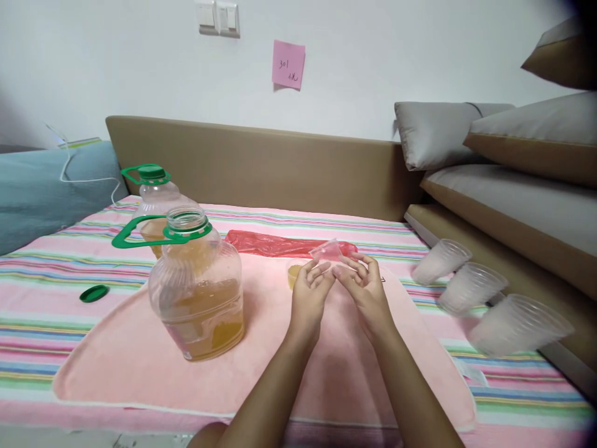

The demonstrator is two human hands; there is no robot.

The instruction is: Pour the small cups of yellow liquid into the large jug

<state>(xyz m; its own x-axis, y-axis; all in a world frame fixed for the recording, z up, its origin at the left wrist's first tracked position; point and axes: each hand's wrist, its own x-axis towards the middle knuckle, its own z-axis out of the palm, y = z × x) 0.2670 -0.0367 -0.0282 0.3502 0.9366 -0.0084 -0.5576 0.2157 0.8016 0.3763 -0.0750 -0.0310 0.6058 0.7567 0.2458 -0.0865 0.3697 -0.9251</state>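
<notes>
- Judging by how things lie, the work looks partway along: the large clear plastic jug with a green handle (pixel 200 298) stands uncapped, its round green plastic cap (pixel 94 294) on the striped sheet (pixel 37 330).
- A small clear cup of yellowish liquid (pixel 293 275) stands on the pink cloth (pixel 261 379), just beyond the left hand, so at least one portion seems done.
- What seems left: the second clear jug with a green lid (pixel 156 193) behind is capped, and three whitish, ribbed translucent plastic cups (pixel 472 288) wait at the right (whether anything is inside them I cannot make out).
- The left hand (pixel 313 292) and the right hand (pixel 366 289) are raised over the cloth, fingers half curled, fingertips close together; how firmly either grips is hidden.
- The clear, tapered plastic piece (pixel 328 251) is at their fingertips, in front of the crumpled red plastic bag (pixel 261 243).
- It looks thin, see-through and tilted, with no liquid visible.
</notes>
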